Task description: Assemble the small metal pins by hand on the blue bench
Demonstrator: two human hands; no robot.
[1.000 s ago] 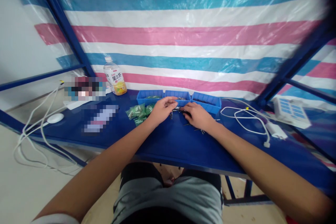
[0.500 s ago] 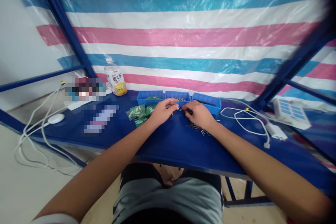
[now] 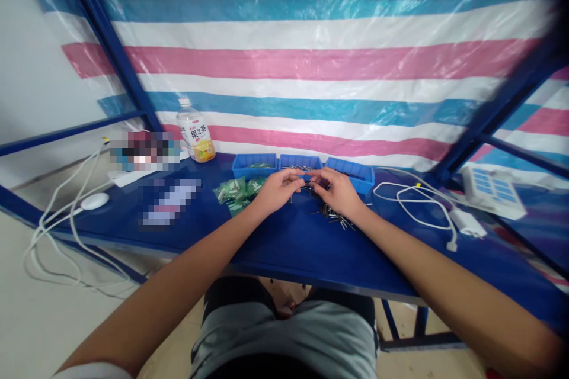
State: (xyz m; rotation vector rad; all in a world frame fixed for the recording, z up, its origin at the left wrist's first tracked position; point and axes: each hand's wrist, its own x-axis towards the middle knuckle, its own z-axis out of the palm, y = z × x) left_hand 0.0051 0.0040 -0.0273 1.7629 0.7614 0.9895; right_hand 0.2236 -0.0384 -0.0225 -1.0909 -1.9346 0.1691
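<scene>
Left hand (image 3: 276,189) sits just in front of the middle tray (image 3: 300,160), thumb and fingers pinched together. Right hand (image 3: 338,192) is just in front and right of the middle tray, fingers also pinched, the tips almost meeting the left hand's at the tray's front edge. Too small to tell if anything sits in either pinch. Loose metal pins (image 3: 334,217) lie on the table (image 3: 288,246), in front and right of the middle tray, under and just behind the right hand, some touching it. More pins lie inside the middle tray. Green packets (image 3: 235,190) lie in front and left of the middle tray, just beside the left hand. A drink bottle (image 3: 195,132) stands upright, well left of the middle tray. A white cable (image 3: 413,201) lies well right of the middle tray.
</scene>
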